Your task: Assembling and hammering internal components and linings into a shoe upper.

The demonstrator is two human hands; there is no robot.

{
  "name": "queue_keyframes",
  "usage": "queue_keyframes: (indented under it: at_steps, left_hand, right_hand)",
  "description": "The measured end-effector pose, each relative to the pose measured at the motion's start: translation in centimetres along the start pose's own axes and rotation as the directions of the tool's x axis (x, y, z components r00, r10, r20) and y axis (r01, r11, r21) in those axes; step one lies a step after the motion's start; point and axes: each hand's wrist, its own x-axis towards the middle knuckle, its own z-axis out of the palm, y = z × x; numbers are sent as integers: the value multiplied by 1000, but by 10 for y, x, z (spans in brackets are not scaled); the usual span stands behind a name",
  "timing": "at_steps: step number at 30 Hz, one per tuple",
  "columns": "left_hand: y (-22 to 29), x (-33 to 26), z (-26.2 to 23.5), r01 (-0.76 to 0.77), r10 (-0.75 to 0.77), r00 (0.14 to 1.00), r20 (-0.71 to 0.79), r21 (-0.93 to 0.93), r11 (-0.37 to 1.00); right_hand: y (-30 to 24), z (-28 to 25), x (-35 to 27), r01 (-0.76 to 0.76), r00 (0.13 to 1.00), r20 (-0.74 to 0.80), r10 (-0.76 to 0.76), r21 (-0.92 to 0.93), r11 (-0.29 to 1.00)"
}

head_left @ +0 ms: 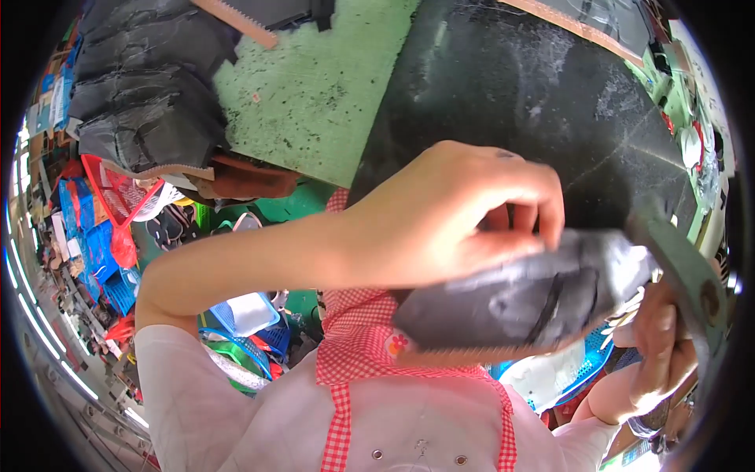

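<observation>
My left hand (487, 208) reaches across the middle, its fingers curled closed on the upper edge of a black folded piece (511, 303). This piece looks like leather or coated fabric, and a brown strip with a saw-toothed edge runs along its lower side. At the right, my right hand (661, 346) is closed beside the piece's right end. Just in front of it stands a grey-green metal bar (688, 263) with a rusty round spot, blurred at its upper end. What the right fingers grip is hidden.
Several similar black pieces (149, 118) lie stacked at the far left of a green worktop (307, 102). A dark board (503, 94) covers the worktop's right side, with another brown-edged piece (582, 27) at its far edge. Blue baskets (244, 315) and a red one (118, 193) stand lower.
</observation>
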Motion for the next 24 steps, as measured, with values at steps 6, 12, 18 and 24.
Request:
queue_keyframes:
  at_steps: [6, 12, 18, 24]
  left_hand:
    - [-24, 11, 6, -155, 212, 977, 15, 734, 662]
    - [-28, 6, 1, -166, 197, 980, 23, 641, 750]
    - [-19, 4, 10, -281, 273, 951, 144, 768, 575]
    - [-17, 7, -10, -171, 167, 983, 74, 685, 708]
  right_hand:
    - [-6, 54, 34, -93, 894, 426, 143, -136, 986]
    - [5, 45, 43, 37, 953, 299, -38, 7, 999]
    - [-1, 57, 57, 131, 882, 463, -83, -74, 989]
    - [3, 63, 46, 105, 870, 492, -40, -107, 989]
